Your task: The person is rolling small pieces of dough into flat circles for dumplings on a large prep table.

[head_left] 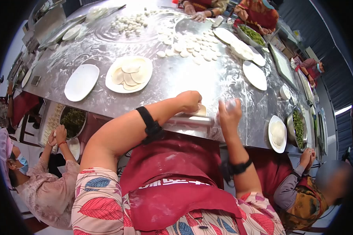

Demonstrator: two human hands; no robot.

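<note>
My left hand (190, 100) is closed at the near edge of the steel table, its fingers on a round dough wrapper (201, 111) that shows partly beneath them. A pale rolling pin (193, 120) lies crosswise just in front of the wrapper, near the table edge. At the right end of the pin, my right hand (230, 115) is raised with its fingers pointing up. Motion blurs those fingers, and a whitish blur shows between them; I cannot make out whether they hold anything. Beyond my left hand stands a white plate (110, 85) stacked with flat dough wrappers (130, 74).
An oval white plate (81, 83) sits at the left. Dough pieces (192, 45) spread across the floured table (153, 102). At right are a plate of wrappers (277, 135) and a bowl of green filling (298, 127). Co-workers sit close on both sides; others work opposite.
</note>
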